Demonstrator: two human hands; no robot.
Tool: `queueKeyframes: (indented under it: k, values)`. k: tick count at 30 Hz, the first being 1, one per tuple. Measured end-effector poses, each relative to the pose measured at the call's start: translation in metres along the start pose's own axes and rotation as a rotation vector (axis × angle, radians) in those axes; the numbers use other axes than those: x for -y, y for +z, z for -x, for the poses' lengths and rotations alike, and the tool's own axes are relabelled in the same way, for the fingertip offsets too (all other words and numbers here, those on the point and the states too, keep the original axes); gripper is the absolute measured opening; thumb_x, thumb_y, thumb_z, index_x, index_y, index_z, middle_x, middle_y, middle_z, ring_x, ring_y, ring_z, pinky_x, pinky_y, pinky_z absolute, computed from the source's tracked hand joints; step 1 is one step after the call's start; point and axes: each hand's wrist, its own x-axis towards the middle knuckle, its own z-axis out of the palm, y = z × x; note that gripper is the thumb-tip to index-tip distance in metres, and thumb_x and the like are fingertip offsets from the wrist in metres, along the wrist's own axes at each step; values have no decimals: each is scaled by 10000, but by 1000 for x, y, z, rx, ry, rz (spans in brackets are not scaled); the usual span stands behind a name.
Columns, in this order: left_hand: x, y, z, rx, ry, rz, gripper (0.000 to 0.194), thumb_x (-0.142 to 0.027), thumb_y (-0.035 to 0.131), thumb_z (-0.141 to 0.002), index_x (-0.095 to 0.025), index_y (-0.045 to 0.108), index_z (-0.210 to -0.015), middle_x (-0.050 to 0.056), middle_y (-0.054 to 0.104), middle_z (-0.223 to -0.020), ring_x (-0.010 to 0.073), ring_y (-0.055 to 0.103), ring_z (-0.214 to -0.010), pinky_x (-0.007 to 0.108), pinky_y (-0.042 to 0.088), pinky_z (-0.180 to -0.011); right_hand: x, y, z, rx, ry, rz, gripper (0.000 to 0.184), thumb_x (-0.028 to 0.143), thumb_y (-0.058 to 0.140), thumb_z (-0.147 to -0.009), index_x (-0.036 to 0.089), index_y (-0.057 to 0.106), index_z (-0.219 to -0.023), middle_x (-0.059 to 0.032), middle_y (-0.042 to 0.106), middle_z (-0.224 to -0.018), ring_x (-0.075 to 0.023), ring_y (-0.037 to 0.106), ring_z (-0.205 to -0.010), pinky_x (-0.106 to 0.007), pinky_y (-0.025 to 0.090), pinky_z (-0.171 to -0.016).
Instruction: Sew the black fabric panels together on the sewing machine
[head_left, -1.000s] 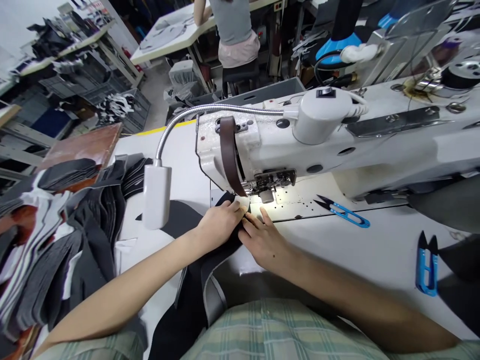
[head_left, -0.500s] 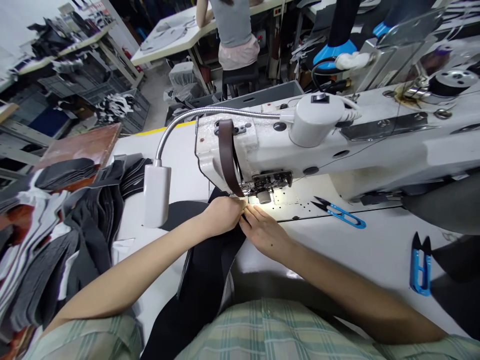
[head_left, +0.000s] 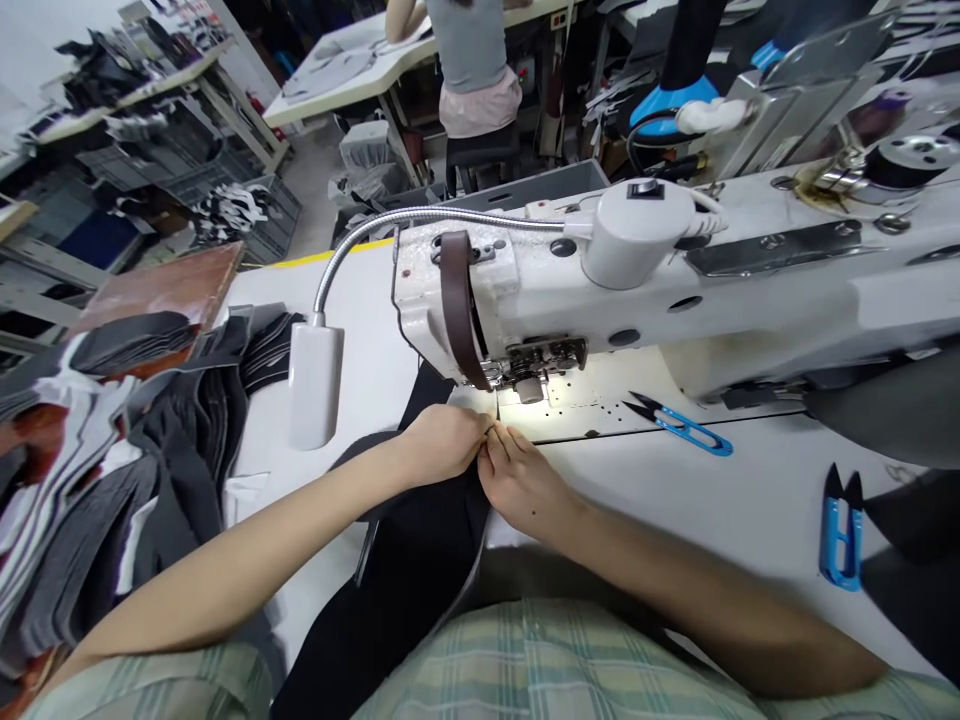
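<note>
My left hand (head_left: 444, 444) and my right hand (head_left: 529, 487) meet just in front of the needle area of a white sewing machine (head_left: 525, 285). Both are closed, fingertips pinching the edge of black fabric (head_left: 420, 545). That fabric runs from beneath my hands down over the table edge to my lap, and part of it lies left of the presser area. The exact spot pinched is hidden by my fingers. A brown strap (head_left: 459, 310) hangs on the machine head above my left hand.
Blue thread snips (head_left: 686, 428) lie right of the needle plate, with a second blue pair (head_left: 841, 530) farther right. A lamp head (head_left: 315, 385) on a bendy arm hangs at left. Stacked dark fabric pieces (head_left: 180, 440) cover the left side. Another person (head_left: 476, 75) sits beyond the machine.
Both hands have drawn back slightly toward me, away from the needle, still pinching the black fabric. The fabric has shifted with them, and more of the lit plate shows.
</note>
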Motion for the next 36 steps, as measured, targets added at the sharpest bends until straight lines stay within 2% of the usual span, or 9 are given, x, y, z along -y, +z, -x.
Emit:
queueKeyframes:
  k: [5,9,21,28,33,36]
  values:
    - [-2,-1,-3,3,-47,-12,249,-167,353,-907,-94,541,-1054,129,670,-899,252,663,-816,331,515,-672,9,-6,2,5,36,35,303,43,419,-846,-57,610,-1060,-305,656,-1026,-298,648,-991,-426,483,-905]
    - [-3,-1,-3,-4,-57,-14,260,-155,361,-894,-72,536,-1067,156,659,-914,281,656,-832,365,517,-657,18,-7,4,-42,17,61,274,51,415,-831,-8,652,-955,-275,679,-983,-293,668,-935,-431,490,-907]
    - [-7,-2,-3,16,-101,-25,299,-161,354,-899,-64,503,-1139,159,653,-952,274,648,-863,358,523,-675,16,-5,4,-80,27,117,303,31,418,-803,-33,666,-965,-275,684,-972,-286,678,-907,-410,518,-858]
    - [-6,3,-7,-42,-93,-2,305,-159,392,-864,-64,523,-1122,165,665,-932,266,648,-849,357,530,-685,16,-4,2,-107,47,112,323,35,399,-805,-26,677,-958,-262,690,-967,-294,677,-922,-396,526,-842]
    - [-4,4,-6,-27,-75,6,341,-153,390,-862,-53,510,-1165,184,664,-952,291,654,-856,387,532,-683,17,-6,3,-71,32,95,310,32,426,-796,-40,672,-970,-274,684,-973,-297,679,-912,-400,524,-847]
    - [-1,5,-4,-30,-69,10,378,-156,395,-859,-65,481,-1216,170,667,-965,277,652,-878,378,532,-706,16,-6,4,-43,26,78,296,40,430,-812,-35,673,-965,-281,680,-979,-297,675,-924,-417,520,-852]
